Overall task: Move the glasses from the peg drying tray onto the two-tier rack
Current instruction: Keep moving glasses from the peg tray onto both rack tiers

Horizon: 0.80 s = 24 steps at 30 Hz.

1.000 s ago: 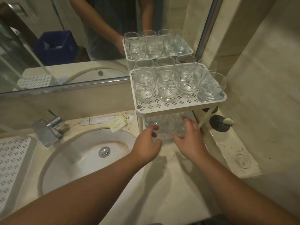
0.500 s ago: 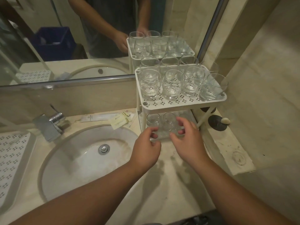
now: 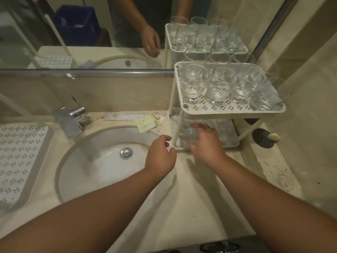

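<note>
The white two-tier rack [image 3: 228, 110] stands at the right of the counter. Several clear glasses [image 3: 217, 88] stand on its upper tier, and more glasses [image 3: 226, 130] show dimly on the lower tier. My right hand [image 3: 206, 143] reaches under the upper tier, thumb and fingers curved round a glass [image 3: 188, 135] at the lower tier's front left. My left hand [image 3: 160, 154] is curled at the rack's front left corner and pinches the lower tier's edge beside the leg. The perforated peg drying tray [image 3: 20, 156] lies at the far left with no glass on it.
A round white sink [image 3: 102, 161] with a chrome tap [image 3: 73, 119] lies between tray and rack. Paper sachets [image 3: 147, 122] lie behind the sink. A mirror [image 3: 82, 33] backs the counter, and a dark round pad [image 3: 262, 138] with a pebble sits by the right wall.
The view has swung left, so the rack sits further right. My left hand has shifted from the glasses to the rack's front left corner. My right hand has gone deeper under the upper tier.
</note>
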Motion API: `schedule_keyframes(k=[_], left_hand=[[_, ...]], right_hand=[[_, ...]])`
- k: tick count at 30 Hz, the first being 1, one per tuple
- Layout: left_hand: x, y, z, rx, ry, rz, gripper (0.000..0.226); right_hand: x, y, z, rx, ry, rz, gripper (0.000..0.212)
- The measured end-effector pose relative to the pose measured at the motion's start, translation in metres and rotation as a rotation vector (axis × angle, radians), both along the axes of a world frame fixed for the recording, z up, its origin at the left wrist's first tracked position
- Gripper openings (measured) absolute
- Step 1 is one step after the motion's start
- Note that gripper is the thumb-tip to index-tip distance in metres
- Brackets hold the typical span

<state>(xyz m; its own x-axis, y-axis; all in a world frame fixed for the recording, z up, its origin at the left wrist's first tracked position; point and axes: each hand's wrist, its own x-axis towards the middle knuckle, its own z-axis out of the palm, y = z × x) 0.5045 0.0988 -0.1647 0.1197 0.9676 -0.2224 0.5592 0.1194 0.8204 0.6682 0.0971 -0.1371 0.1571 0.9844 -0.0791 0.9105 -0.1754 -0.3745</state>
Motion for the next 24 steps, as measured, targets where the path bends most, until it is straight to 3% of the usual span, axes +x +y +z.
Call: schedule_keyframes(k=[5, 10, 13, 18, 24], left_hand=[[-0.013, 0.014, -0.022, -0.047, 0.334, -0.199, 0.061], [-0.011, 0.008, -0.044, -0.071, 0.626, -0.389, 0.074], [-0.005, -0.001, -0.055, -0.028, 0.764, -0.557, 0.080], [0.010, -0.004, -0.065, 0.050, 0.904, -0.831, 0.098], [0.028, -0.006, -0.071, 0.041, 0.916, -0.882, 0.097]], right_hand=[[-0.002, 0.034, -0.006, -0.153, -0.127, 0.030, 0.070], [-0.004, 0.052, -0.020, -0.086, -0.131, -0.046, 0.066], [-0.002, 0.054, -0.036, -0.164, -0.193, -0.021, 0.068], [0.007, 0.060, -0.051, -0.180, -0.198, -0.007, 0.072], [0.021, 0.069, -0.053, -0.106, -0.207, 0.001, 0.068]])
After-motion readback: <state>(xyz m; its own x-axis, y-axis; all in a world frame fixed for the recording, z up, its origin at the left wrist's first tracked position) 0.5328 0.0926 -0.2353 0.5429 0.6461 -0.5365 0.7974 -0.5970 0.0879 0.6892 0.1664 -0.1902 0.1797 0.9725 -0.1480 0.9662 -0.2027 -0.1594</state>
